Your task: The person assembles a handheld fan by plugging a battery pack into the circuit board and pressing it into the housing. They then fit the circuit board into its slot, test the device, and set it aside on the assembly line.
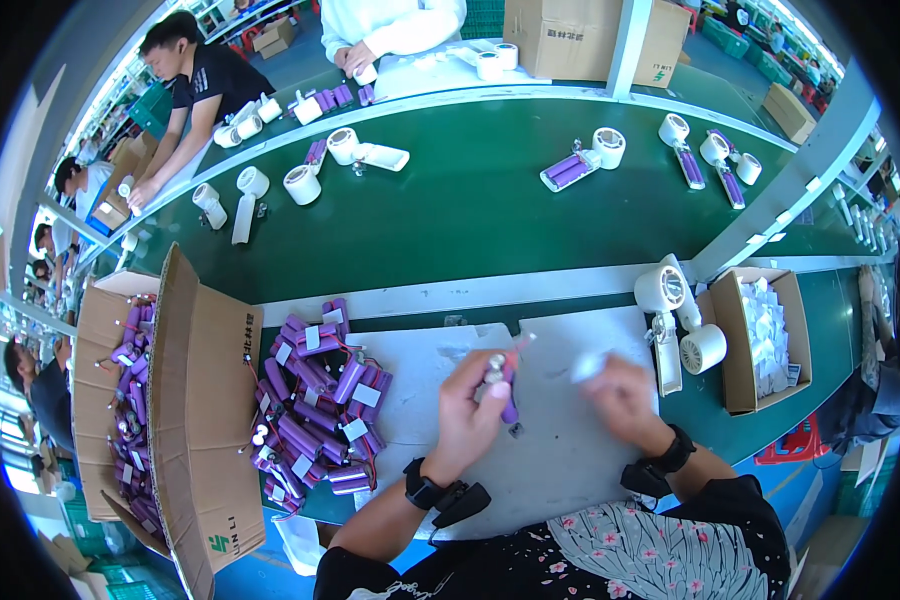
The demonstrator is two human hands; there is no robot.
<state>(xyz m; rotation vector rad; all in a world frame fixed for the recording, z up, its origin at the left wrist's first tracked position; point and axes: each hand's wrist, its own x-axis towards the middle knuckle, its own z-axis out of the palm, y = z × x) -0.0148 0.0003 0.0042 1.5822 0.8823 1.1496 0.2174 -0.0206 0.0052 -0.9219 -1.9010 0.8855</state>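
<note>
My left hand [470, 415] is closed around a purple battery pack [510, 404] with thin wires at its top, held above the grey work mat [560, 485]. To its right, my right hand [625, 398] is smeared by motion, its fingers drawn together at a small white piece [588, 368]. That piece is too blurred to name more closely. Left of my left hand lies a heap of purple battery packs [310, 440], several with white labels and red wires. Both wrists wear black bands.
A tall open carton [215, 400] with more packs stands at the left. On the right are white handheld fan bodies [703, 348] and a small carton [727, 345] of white pieces. Beyond a pale rail [420, 296], a green belt [450, 210] carries fan parts; other people work there.
</note>
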